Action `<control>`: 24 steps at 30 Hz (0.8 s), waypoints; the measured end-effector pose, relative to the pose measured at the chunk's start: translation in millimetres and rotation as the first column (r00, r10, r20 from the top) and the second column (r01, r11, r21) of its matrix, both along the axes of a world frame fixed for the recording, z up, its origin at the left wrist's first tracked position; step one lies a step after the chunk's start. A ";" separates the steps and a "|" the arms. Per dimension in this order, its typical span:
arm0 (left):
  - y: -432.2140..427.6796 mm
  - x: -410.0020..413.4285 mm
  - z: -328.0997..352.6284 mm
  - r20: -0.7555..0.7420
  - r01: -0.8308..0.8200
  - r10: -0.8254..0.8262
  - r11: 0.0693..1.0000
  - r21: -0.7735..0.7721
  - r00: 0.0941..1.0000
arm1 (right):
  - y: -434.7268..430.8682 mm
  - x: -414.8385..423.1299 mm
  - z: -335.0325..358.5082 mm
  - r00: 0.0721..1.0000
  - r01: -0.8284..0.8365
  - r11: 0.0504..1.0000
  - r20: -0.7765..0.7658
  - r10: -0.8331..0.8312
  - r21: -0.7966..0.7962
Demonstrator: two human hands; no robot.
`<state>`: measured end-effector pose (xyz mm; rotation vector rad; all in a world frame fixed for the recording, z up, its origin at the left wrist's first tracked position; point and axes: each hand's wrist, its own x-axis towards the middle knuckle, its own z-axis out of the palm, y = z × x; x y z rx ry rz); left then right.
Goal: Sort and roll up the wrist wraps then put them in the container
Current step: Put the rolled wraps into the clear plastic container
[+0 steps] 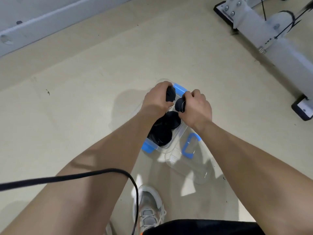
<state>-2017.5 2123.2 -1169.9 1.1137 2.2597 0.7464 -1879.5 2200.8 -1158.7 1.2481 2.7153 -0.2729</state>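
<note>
lid: off, on the floor just beside the container.
packed wraps: dark, inside, near end.
left hand: curled round a dark roll over the far end.
right hand: pinches a second roll.
step: we judge packing.
next: seat both, let go.

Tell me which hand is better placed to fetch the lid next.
Right hand, probably: the lid lies on the floor right of the container, beside that forearm; the left hand is across the container. Both grip rolled wraps now.
</note>
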 end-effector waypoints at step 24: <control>27.4 6.7 -61.3 -0.446 0.085 -0.100 0.995 -0.053 0.889 | -6.1 -3.4 -31.6 0.992 -0.052 0.994 0.116 0.042 0.092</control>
